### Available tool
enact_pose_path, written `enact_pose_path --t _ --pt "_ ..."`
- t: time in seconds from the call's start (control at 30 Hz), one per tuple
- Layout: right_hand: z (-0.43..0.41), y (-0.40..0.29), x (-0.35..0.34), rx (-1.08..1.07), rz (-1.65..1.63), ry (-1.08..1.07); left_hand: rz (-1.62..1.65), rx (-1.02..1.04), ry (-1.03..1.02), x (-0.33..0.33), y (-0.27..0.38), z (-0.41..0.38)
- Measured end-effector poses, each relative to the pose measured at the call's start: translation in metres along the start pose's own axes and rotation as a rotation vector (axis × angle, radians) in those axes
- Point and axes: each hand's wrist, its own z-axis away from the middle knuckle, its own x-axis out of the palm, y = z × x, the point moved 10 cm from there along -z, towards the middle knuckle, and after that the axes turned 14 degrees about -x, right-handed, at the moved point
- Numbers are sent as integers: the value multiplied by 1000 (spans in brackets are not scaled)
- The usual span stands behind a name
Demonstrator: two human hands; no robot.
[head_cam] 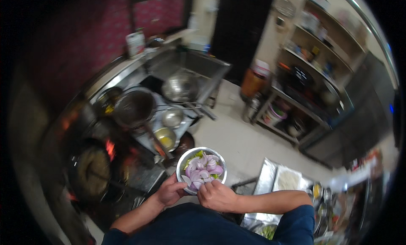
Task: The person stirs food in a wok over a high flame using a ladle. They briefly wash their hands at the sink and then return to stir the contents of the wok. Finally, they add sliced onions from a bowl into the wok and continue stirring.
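Note:
A round steel bowl (pixel 224 159) is held before my body. It is filled with cut red onion pieces (pixel 203 169) and some green pepper pieces (pixel 199 154). My left hand (pixel 173 189) grips the bowl's near left side, with the thumb over the rim. My right hand (pixel 215 194) is at the near right rim with its fingers curled down against the onion; whether it pinches a piece is hidden.
At left, a wok (pixel 93 172) with brownish contents stands by open flames (pixel 110 149). A dark pan (pixel 134 107) and steel bowls (pixel 172 117) lie beyond. A metal counter (pixel 265 175) holds a white tray (pixel 288 179) at right. A shelved rack (pixel 298 134) stands farther off.

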Motion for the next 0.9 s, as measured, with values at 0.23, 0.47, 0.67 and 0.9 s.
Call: enact_pose_path --t 0.23,0.47,0.67,0.9 --pt "-155 0 -71 -249 -429 199 283 477 298 -75 31 161" --pt "-314 -39 -21 -339 -694 182 393 849 626 -127 35 301" --pt "-401 -93 27 -417 -836 116 459 1040 779 -183 28 369" --pt "-468 -121 61 -487 -722 109 460 1050 941 -231 28 408"
